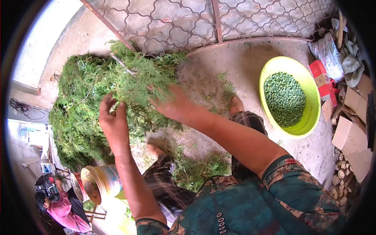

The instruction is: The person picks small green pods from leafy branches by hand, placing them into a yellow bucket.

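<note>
My left hand (114, 119) is beside a large heap of feathery green branches (76, 105), its fingers curled toward the thumb around something too small to name. To its right, my right hand (172, 105) grips a leafy green branch (147, 72), and leaves partly hide its blurred fingers. A pale bare stem sticks out at the branch's upper left. At the right stands a yellow-green basin (318, 105) holding many small round green berries (284, 99).
White buckets (107, 180) stand at the lower left, near a person in pink (64, 213). Metal lattice (172, 23) runs along the top. Cardboard (352, 133), a red box (323, 82) and plastic bags lie at the right. Loose greenery (199, 168) is between my feet.
</note>
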Demonstrator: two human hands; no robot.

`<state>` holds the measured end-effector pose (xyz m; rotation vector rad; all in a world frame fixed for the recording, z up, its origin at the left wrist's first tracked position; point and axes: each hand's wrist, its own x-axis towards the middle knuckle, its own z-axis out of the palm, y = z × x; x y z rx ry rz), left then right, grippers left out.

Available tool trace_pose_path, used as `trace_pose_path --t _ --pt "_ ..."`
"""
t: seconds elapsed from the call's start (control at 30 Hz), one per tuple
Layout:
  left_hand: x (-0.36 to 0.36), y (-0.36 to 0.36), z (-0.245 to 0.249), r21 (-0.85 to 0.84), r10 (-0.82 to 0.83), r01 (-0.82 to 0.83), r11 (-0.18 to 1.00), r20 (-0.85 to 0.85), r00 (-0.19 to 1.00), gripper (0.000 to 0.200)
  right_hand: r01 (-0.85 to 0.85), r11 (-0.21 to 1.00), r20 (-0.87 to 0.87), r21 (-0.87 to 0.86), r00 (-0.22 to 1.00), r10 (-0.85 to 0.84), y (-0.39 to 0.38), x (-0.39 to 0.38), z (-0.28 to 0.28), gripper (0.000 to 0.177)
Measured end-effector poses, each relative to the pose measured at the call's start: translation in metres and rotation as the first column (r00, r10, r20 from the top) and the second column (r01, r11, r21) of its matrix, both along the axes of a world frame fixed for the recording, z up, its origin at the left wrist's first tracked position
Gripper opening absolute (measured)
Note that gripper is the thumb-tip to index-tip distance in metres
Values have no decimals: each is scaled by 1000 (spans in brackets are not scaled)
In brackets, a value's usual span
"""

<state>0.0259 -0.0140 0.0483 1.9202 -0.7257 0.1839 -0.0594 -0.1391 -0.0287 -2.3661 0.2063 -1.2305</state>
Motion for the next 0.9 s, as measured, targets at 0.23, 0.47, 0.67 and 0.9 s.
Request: trace_pose_path --t 0.23,0.47,0.67,0.9 --pt "-33 -15 -24 -163 -283 235 958 -436 854 58 -34 971 -72 239 996 52 9 -5 1 18" --pt "8 -3 -23 -518 -372 -105 849 -727 578 21 -276 960 -26 53 960 277 32 -23 24 24" --pt "2 17 -17 -599 -381 -122 791 -639 668 27 -161 744 -7 649 976 218 -3 -25 39 22" --pt "-4 14 -20 -645 -464 -61 762 -609 643 32 -369 266 156 891 798 582 -11 -43 67 24"
